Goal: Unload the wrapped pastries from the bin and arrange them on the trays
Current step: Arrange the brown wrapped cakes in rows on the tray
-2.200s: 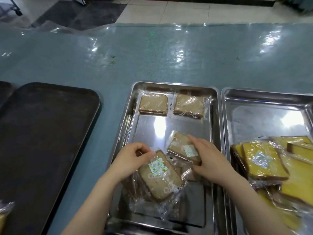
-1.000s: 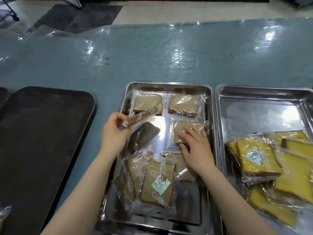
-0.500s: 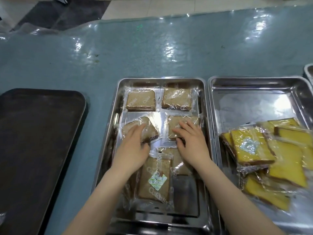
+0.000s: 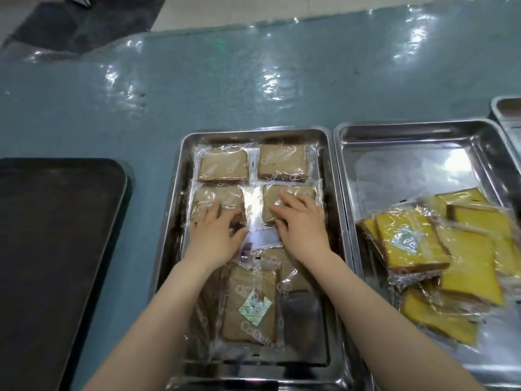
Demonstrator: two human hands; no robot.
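A steel tray (image 4: pixel 327 176) in the middle holds brown wrapped pastries. Two lie side by side in its far row, one on the left (image 4: pixel 223 168) and one on the right (image 4: pixel 282 166). My left hand (image 4: pixel 215 238) rests flat on a second-row pastry (image 4: pixel 210 199), fingers spread. On the neighbouring second-row pastry (image 4: pixel 293 193) my right hand (image 4: pixel 301 224) lies flat as well. A loose heap of brown wrapped pastries (image 4: pixel 249 303) sits at the tray's near end between my forearms.
A second steel tray (image 4: pixel 417 153) on the right holds a pile of yellow wrapped pastries (image 4: pixel 439 255). A dark tray (image 4: pixel 56 235) lies on the left. Another steel tray's corner (image 4: pixel 507 111) shows at the far right. Shiny plastic covers the teal table (image 4: pixel 253 80).
My left hand carried a wrapped pastry from the heap up to the second row and laid it flat. My right hand set its pastry beside it and stays pressing there.
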